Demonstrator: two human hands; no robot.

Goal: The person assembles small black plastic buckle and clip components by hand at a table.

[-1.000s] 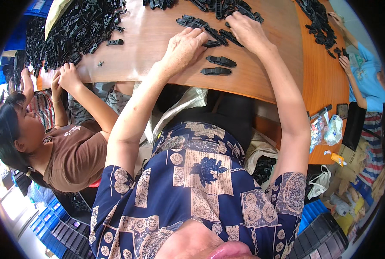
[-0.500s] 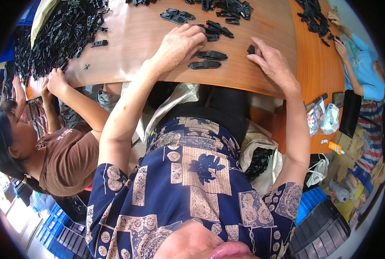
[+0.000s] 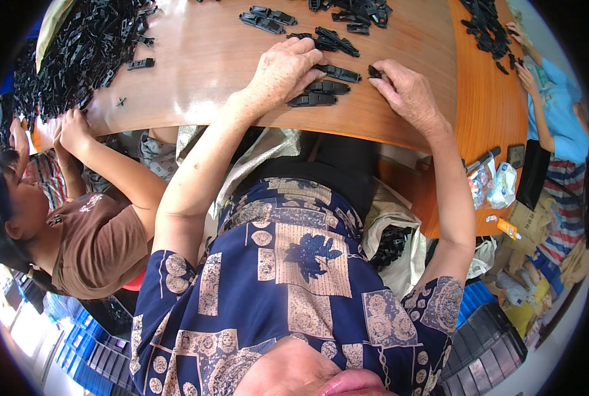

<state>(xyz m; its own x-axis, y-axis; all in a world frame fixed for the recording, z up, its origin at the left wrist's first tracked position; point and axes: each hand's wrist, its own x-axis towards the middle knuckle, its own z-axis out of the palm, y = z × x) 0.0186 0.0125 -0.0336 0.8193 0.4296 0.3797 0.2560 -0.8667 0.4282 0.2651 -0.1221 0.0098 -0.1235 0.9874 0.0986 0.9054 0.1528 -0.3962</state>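
My left hand [image 3: 282,71] is closed over the left end of a long black plastic part [image 3: 342,73], its thumb and fingers at that end. Just nearer to me two similar black parts, one [image 3: 327,87] beyond the other [image 3: 312,99], lie side by side on the wooden table. In my right hand [image 3: 405,92], a small black piece [image 3: 374,72] is pinched between thumb and fingertips, close to the long part's right end. Beyond my left hand lie loose black parts [image 3: 334,41] and a group of long ones [image 3: 267,20].
A big heap of black parts [image 3: 77,59] covers the table's left end, where a person in brown [image 3: 103,244] works. Another person in light blue [image 3: 561,99] sits at the far right by more parts [image 3: 487,30]. An open sack [image 3: 410,251] holds black pieces below the table edge.
A third long part now shows at my left hand, beyond the two lying there. My right hand has moved slightly left with the small piece, toward that part.
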